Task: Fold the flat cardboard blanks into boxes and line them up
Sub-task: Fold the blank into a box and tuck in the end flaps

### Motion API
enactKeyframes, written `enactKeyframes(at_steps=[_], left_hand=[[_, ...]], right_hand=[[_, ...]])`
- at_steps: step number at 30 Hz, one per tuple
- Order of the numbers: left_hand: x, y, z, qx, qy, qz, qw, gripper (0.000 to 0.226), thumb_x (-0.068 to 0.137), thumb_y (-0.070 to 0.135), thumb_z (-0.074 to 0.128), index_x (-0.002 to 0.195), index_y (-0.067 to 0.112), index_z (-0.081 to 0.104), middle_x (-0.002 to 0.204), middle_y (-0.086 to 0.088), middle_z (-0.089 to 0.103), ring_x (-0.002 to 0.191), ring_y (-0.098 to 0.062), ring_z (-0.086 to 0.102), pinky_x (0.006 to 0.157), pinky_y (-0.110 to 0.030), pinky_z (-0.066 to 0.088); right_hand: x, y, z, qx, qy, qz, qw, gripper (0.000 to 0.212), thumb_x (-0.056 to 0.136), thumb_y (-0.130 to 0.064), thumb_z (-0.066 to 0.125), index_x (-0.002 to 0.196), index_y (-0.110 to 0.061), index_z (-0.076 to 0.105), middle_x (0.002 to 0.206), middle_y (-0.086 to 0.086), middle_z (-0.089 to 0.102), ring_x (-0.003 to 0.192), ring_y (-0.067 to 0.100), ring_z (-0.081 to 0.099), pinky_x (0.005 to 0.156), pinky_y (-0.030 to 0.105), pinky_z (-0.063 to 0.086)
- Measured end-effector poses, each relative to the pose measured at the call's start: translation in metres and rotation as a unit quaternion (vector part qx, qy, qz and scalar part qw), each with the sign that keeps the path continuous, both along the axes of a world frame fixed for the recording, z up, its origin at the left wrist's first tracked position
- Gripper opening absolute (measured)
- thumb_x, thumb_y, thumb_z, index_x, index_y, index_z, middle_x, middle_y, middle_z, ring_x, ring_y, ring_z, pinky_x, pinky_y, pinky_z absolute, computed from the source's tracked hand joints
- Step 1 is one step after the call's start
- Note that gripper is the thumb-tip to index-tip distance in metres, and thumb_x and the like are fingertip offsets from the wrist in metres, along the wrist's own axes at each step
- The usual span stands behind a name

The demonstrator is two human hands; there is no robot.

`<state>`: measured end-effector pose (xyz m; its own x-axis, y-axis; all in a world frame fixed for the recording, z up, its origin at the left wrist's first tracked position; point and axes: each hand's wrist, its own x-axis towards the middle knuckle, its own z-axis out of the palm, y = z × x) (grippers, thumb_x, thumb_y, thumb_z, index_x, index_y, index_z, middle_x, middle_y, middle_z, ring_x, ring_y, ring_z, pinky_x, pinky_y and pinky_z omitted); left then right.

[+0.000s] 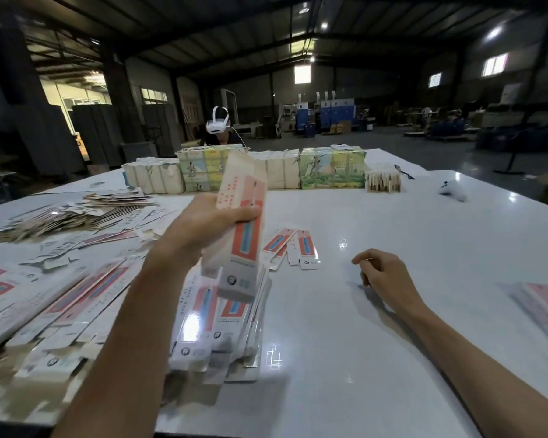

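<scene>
Currently, my left grip (208, 224): fingers and thumb curled round the middle of a long white cardboard blank with a red-and-blue panel (245, 241); this is the only thing I hold.
Held blank: raised above the glossy white tabletop (408, 222), standing nearly upright, its top leaning slightly left; a dotted red face and the panel face both show; the lower end is blurred.
My right grip: (385, 275) fingers loosely curled, holding nothing, low over bare tabletop to the right of the held blank; I cannot tell whether the fingertips touch the surface.
Flat stack: a pile of white blanks with the same red-and-blue print (222, 330) lies on the tabletop directly below the held blank, partly hidden by my left forearm.
Small group: a few narrow printed cartons (298, 251) lie side by side on the tabletop between my two grips, just beyond the flat stack.
Left side: long printed blanks (76, 298) lie spread at the near left; a loose heap of grey-brown cardboard pieces (76, 214) lies behind them.
Right edge: another stack of pink-printed blanks (541, 306), blurred.
Far edge: wrapped cream and green-printed bundles (331, 170) stand in a row.
Other items: a white handheld controller (453, 190) lies at the far right; a person wearing a white headset (219, 124) sits behind the bundles.
</scene>
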<state>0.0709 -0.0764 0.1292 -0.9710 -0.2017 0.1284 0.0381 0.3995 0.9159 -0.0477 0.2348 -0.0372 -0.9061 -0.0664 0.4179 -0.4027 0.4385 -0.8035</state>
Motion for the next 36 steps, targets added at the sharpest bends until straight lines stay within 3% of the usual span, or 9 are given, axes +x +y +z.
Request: enactKeyframes(at_steps=[5,7,11,13,18,21,27,29,36], left_hand=[[-0.05,0.097,-0.061,0.126,-0.072,-0.148,0.978,0.038,0.1,0.021,0.07,0.135,0.009,0.059,0.11,-0.007,0.081,0.1,-0.025,0.079,0.09,-0.045,0.064],[-0.064,0.129,-0.093,0.197,-0.12,-0.166,0.959,0.041,0.1,0.017,0.07,0.138,0.011,0.056,0.114,-0.012,0.08,0.104,-0.029,0.078,0.095,-0.047,0.062],[-0.077,0.16,-0.14,0.237,-0.141,-0.171,0.946,0.034,0.101,0.025,0.069,0.133,0.023,0.058,0.104,-0.006,0.082,0.093,-0.028,0.08,0.083,-0.043,0.066],[-0.078,0.161,-0.149,0.204,-0.115,-0.177,0.956,0.034,0.101,0.033,0.068,0.132,0.022,0.06,0.096,-0.002,0.082,0.085,-0.025,0.081,0.072,-0.035,0.066],[-0.077,0.155,-0.154,0.156,-0.078,-0.205,0.963,0.034,0.097,0.04,0.072,0.119,0.015,0.067,0.094,-0.01,0.079,0.08,-0.028,0.079,0.069,-0.032,0.062],[-0.076,0.156,-0.153,0.182,-0.074,-0.22,0.955,0.04,0.095,0.047,0.071,0.117,0.013,0.066,0.095,-0.014,0.077,0.082,-0.03,0.077,0.076,-0.037,0.063],[-0.077,0.154,-0.143,0.255,-0.087,-0.189,0.944,0.055,0.104,0.067,0.044,0.092,0.022,0.073,0.08,-0.006,0.077,0.063,-0.02,0.075,0.057,-0.027,0.059],[-0.077,0.152,-0.143,0.277,-0.113,-0.18,0.937,0.058,0.107,0.063,0.038,0.088,0.024,0.077,0.078,-0.005,0.079,0.061,-0.02,0.077,0.051,-0.025,0.058],[-0.078,0.149,-0.142,0.297,-0.145,-0.204,0.921,0.053,0.107,0.061,0.043,0.111,0.014,0.068,0.09,-0.011,0.077,0.067,-0.024,0.074,0.058,-0.032,0.061]], right_hand=[[0.002,0.003,0.002,-0.036,0.011,-0.018,0.999,0.028,0.102,-0.004,0.054,0.092,-0.019,0.075,0.066,0.005,0.068,0.056,0.011,0.06,0.06,0.022,0.049],[0.004,0.006,0.004,-0.058,0.014,-0.027,0.998,0.026,0.105,-0.006,0.052,0.094,-0.018,0.073,0.075,0.01,0.07,0.06,0.008,0.064,0.058,0.026,0.053],[0.005,0.009,0.006,-0.113,0.012,-0.057,0.992,0.022,0.107,-0.01,0.05,0.105,-0.017,0.071,0.082,0.011,0.069,0.07,0.014,0.068,0.057,0.039,0.059],[0.003,0.007,0.006,-0.108,0.034,-0.066,0.991,0.019,0.109,-0.013,0.05,0.115,-0.02,0.067,0.09,0.004,0.068,0.08,0.017,0.068,0.066,0.031,0.057],[0.001,0.001,0.008,0.009,0.104,-0.031,0.994,0.029,0.11,-0.029,0.054,0.137,-0.028,0.063,0.118,-0.003,0.05,0.117,0.015,0.056,0.091,0.031,0.058],[0.0,0.003,0.008,0.022,0.088,-0.017,0.996,0.027,0.109,-0.034,0.056,0.131,-0.026,0.07,0.121,-0.006,0.044,0.126,0.011,0.05,0.099,0.036,0.057],[0.0,0.004,0.011,0.001,0.078,-0.014,0.997,0.013,0.106,-0.03,0.061,0.11,-0.021,0.07,0.119,-0.005,0.05,0.124,0.012,0.054,0.077,0.016,0.058],[-0.002,0.003,0.013,-0.009,0.069,-0.017,0.997,0.011,0.106,-0.028,0.063,0.108,-0.019,0.07,0.12,-0.006,0.052,0.126,0.014,0.053,0.087,0.017,0.054],[0.0,0.006,0.023,-0.11,0.011,0.019,0.994,0.01,0.104,-0.02,0.066,0.105,-0.014,0.074,0.133,0.002,0.056,0.128,0.021,0.056,0.102,0.032,0.052]])
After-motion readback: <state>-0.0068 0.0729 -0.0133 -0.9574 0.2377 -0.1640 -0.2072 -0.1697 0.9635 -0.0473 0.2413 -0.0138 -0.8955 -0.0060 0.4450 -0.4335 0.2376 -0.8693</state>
